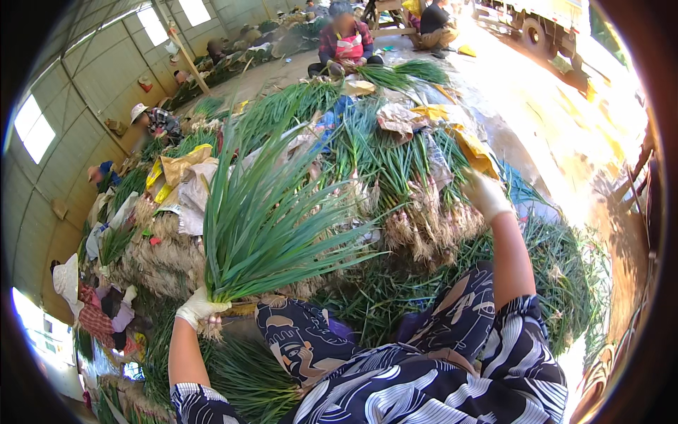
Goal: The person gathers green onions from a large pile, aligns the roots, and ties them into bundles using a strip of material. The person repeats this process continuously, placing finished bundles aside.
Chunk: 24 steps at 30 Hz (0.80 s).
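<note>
My left hand (200, 307), in a pale glove, is closed round the lower stems of a bunch of green garlic plants (265, 222). The long leaves fan up and to the right, and the roots and bulbs stick out below my fist. My right hand (481, 192), gloved too, is held out to the right over the edge of a heap of garlic plants (418, 212), beside a yellow sack (471, 151). It is blurred, so its fingers and whether it touches or grips a plant cannot be made out.
Loose green leaves (392, 302) cover the ground round my legs. More bunches (254, 376) lie at lower left. Sacks (196, 196) rest on the long heap. A person in a red apron (349, 47) sits across it; other people sit along the left. A truck (535, 34) stands at upper right.
</note>
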Motion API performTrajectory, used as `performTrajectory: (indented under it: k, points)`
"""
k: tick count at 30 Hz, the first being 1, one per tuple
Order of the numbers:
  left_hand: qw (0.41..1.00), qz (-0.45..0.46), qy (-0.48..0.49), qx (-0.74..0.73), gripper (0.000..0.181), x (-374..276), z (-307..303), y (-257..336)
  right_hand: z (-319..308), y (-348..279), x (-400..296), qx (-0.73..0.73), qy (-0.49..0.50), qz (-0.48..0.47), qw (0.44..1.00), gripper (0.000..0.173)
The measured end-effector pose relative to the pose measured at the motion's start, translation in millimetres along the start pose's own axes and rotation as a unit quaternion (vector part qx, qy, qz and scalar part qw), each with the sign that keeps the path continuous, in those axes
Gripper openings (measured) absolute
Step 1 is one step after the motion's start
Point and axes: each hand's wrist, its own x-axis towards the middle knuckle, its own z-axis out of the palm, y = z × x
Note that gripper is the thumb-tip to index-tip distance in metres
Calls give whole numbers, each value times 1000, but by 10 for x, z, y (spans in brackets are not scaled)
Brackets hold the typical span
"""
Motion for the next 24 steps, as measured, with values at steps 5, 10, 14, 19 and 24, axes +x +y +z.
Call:
performTrajectory:
  k: [5, 10, 14, 19, 24]
  points:
    - [997, 0, -29, 76, 37, -30, -55, 39, -531, -1823, 262, 232, -23, -208, 950, 43]
    - [997, 0, -14, 72, 34, -22, 89, 250, -251, -2503, 888, 160, -73, -233, 956, 40]
    - [998, 6, -24, 65, 32, -63, 148, 278, -127, -2520, 1040, 139, -18, -252, 958, 29]
    - [994, -43, -20, 97, 27, 4, 90, 53, -235, -2013, 946, 756, -9, 13, 654, 19]
    - [997, -24, -32, 67, 22, 61, 110, 127, -245, -1300, 741, 707, -20, 10, 707, 24]
